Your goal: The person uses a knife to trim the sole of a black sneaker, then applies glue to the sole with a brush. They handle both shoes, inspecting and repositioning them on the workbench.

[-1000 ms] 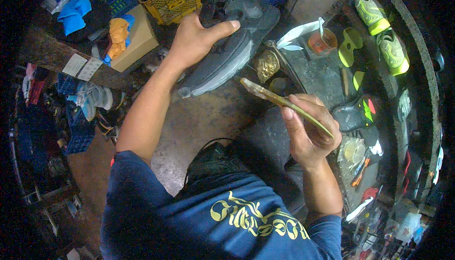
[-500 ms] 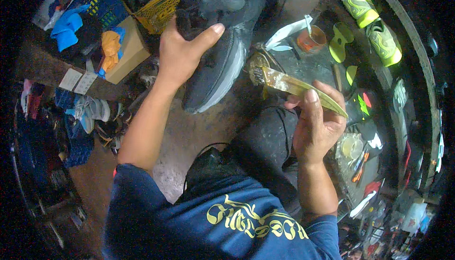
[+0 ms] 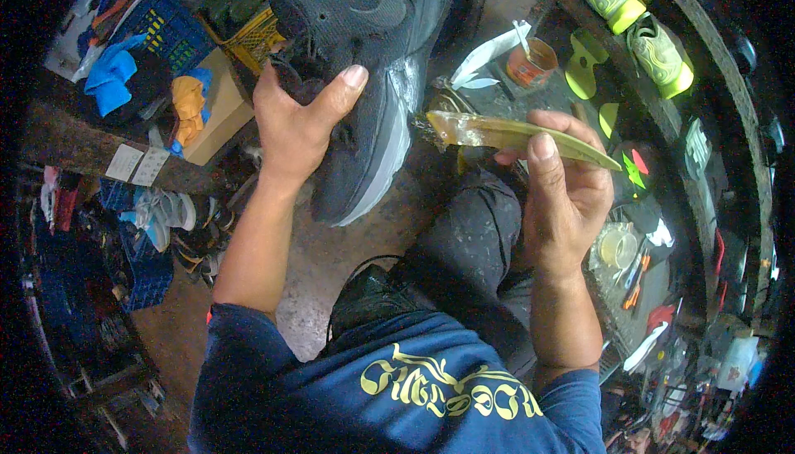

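The light is rather dim, and its source I cannot tell. Below the dark shoe (image 3: 381, 57), the floor (image 3: 302, 317) shows a pale, brighter patch; far to the shoe's left, shadow is deep and grainy. Far to its right, the beam (image 3: 710, 33) bends strongly near the blackened rim.
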Available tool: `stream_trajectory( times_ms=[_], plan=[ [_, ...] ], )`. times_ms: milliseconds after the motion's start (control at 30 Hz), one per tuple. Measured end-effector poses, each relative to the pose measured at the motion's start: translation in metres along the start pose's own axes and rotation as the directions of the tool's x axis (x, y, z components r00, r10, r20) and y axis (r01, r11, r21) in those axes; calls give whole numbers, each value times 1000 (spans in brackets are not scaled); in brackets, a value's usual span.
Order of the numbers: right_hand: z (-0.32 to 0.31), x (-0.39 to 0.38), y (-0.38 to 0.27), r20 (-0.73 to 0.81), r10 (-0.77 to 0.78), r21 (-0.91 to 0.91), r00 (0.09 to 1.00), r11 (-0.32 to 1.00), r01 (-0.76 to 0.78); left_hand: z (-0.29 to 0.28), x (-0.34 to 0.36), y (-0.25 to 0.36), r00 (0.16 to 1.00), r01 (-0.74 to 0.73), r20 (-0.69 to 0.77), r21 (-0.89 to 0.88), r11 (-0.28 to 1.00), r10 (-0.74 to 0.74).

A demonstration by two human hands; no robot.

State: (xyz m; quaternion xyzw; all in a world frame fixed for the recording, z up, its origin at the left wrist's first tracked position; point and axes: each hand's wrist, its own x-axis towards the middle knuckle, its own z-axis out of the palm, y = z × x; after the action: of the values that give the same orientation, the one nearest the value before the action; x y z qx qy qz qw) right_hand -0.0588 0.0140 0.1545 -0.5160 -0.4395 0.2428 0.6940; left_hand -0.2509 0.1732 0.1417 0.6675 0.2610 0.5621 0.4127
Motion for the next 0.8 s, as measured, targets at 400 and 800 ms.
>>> stream_trajectory(
  times_ms=[400,800],
  plan=[
    [-5,9,-9,9,1,11,1000,1000,-1,0,0,10,993,-107,67,164,981,97],
    [-4,4,-14,29,33,-13,999,999,-32,2,3,16,990,-119,100,170,978,103]
  ],
)
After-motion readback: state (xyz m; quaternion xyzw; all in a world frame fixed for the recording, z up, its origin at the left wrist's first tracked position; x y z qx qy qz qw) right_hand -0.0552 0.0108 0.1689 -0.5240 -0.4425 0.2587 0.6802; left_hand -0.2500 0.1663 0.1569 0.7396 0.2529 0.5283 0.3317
